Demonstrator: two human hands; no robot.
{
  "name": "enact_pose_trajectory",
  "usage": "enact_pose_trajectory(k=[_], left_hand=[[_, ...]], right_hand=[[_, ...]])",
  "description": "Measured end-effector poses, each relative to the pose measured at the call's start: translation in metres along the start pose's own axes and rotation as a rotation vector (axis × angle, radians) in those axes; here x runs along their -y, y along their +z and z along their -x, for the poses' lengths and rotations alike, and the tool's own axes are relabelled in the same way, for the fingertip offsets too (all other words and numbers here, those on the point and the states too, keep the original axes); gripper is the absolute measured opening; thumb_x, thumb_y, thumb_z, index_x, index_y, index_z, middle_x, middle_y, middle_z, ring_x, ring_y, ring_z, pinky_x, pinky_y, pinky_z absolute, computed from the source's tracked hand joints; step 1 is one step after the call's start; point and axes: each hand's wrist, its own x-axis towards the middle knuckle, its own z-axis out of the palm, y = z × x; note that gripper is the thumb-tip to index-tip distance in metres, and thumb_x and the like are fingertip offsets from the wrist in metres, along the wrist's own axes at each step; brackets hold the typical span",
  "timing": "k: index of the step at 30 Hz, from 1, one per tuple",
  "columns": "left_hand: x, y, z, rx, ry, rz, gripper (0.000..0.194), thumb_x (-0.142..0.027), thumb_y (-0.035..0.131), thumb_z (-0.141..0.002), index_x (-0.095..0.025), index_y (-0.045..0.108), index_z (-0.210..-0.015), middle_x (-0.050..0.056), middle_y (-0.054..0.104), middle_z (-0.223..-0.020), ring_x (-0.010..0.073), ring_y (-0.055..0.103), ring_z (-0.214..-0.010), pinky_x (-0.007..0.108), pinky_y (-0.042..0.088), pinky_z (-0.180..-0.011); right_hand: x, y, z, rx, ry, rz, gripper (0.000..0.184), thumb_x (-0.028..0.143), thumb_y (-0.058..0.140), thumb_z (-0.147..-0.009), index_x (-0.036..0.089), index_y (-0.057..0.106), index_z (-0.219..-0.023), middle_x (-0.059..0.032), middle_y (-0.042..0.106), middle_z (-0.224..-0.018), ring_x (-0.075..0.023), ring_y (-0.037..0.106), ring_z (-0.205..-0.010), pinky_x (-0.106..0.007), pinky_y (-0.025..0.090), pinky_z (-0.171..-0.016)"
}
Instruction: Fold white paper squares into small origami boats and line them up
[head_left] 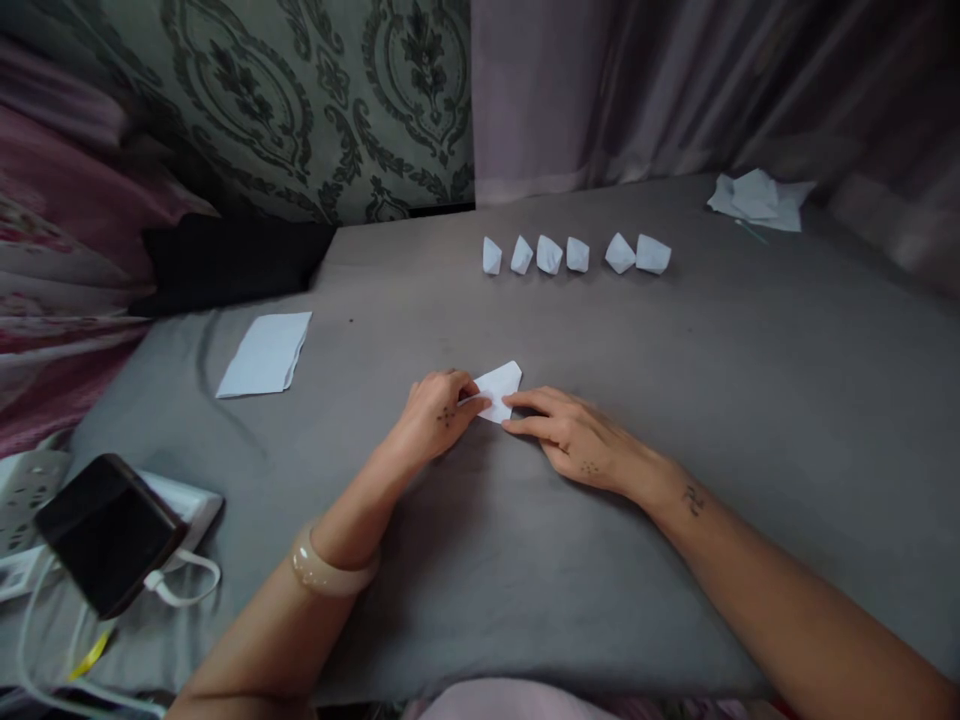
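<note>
A small folded piece of white paper [504,380] lies on the grey cloth surface between my hands. My left hand [442,410] is closed on its left end, thumb on top and fingers partly hidden under or behind it. My right hand [574,435] rests palm down at the paper's right side. Its fingers are stretched out, with the index fingertip on the paper and another at its lower corner. Beyond them stands a row of several small folded white paper shapes [550,255].
A stack of white paper sheets [264,355] lies at the left, with a black cloth [232,260] behind it. Loose white papers [757,198] are at the far right. A phone [111,535], cables and a power strip [34,490] occupy the near left corner.
</note>
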Motion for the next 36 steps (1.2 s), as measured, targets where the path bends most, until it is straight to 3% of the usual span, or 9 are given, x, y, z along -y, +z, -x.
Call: enact_pose_trajectory(k=[14, 25, 31, 36], left_hand=[[-0.005, -0.001, -0.004, 0.019, -0.117, 0.022, 0.02, -0.033, 0.055, -0.082, -0.017, 0.065, -0.076, 0.003, 0.064, -0.07, 0.014, 0.052, -0.061, 0.025, 0.033, -0.057], [-0.006, -0.001, -0.006, 0.023, -0.101, -0.073, 0.022, -0.034, 0.052, -0.085, -0.018, 0.065, -0.078, 0.005, 0.067, -0.077, 0.0177, 0.057, -0.07, 0.028, 0.036, -0.062], [-0.007, 0.0, -0.004, 0.005, -0.087, -0.088, 0.02, -0.033, 0.052, -0.085, -0.017, 0.063, -0.08, 0.006, 0.066, -0.085, 0.0188, 0.057, -0.077, 0.029, 0.037, -0.066], [-0.007, -0.003, -0.002, 0.009, -0.084, -0.005, 0.018, -0.029, 0.052, -0.084, -0.017, 0.063, -0.077, 0.004, 0.066, -0.077, 0.0155, 0.056, -0.069, 0.027, 0.036, -0.062]], right_hand=[[0.001, 0.0, -0.003, -0.037, -0.044, 0.026, 0.044, -0.001, 0.045, -0.08, 0.022, 0.067, -0.11, -0.007, 0.06, -0.123, -0.0206, 0.054, -0.111, -0.038, 0.048, -0.092], [0.005, -0.006, -0.009, 0.073, -0.121, 0.152, 0.039, 0.001, 0.045, -0.081, 0.018, 0.064, -0.111, -0.004, 0.058, -0.131, -0.0232, 0.051, -0.114, -0.042, 0.048, -0.091], [-0.002, -0.009, -0.019, 0.076, -0.238, 0.148, 0.032, 0.004, 0.045, -0.083, 0.016, 0.066, -0.104, -0.0068, 0.062, -0.123, -0.0229, 0.048, -0.123, -0.043, 0.037, -0.106], [-0.007, -0.005, -0.016, 0.033, -0.246, 0.098, 0.034, 0.001, 0.046, -0.08, 0.016, 0.066, -0.103, -0.0087, 0.061, -0.125, -0.0214, 0.053, -0.118, -0.041, 0.043, -0.101]])
